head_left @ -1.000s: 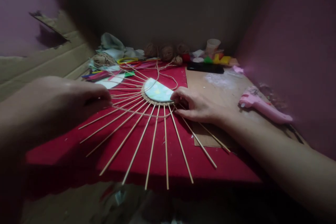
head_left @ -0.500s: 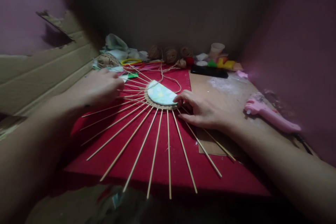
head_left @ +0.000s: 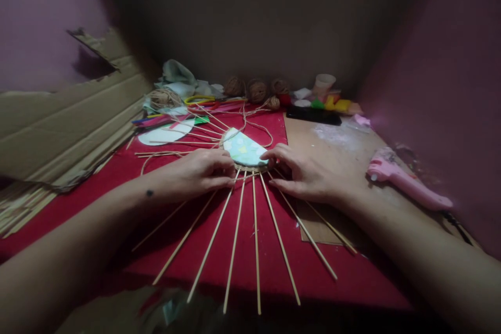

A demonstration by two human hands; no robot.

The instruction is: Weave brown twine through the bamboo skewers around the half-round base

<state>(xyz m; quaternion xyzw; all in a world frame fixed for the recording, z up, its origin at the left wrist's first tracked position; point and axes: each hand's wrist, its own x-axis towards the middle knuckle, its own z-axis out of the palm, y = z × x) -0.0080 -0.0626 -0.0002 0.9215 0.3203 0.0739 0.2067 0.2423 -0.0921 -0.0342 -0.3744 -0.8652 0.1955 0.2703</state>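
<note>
**A:** Where are the hands?

**B:** Both sit at the half-round disc point(head_left: 245, 150), pale green with yellow dots, edged in woven twine. The left hand point(head_left: 199, 171) lies on the disc's left rim with its fingers pinched together on the twine point(head_left: 256, 124) among the skewer-like sticks point(head_left: 256, 240). The right hand point(head_left: 303, 175) presses the disc's right edge, fingers spread flat, gripping nothing.

**A:** And the disc itself?

**B:** Flat on the red felt sheet point(head_left: 344, 271), mid-table, with the sticks fanning out from it toward the person.

**A:** Any brand or writing?

**B:** None legible. The pink glue gun point(head_left: 407, 183) at the right, lying on the cardboard board point(head_left: 336, 141), shows no readable label.

**A:** What else is about?

**B:** Balls of twine point(head_left: 256, 90) along the back wall, a paper cup point(head_left: 324, 82), a black bar point(head_left: 313, 115), and corrugated cardboard point(head_left: 66, 125) leaning at the left.
</note>
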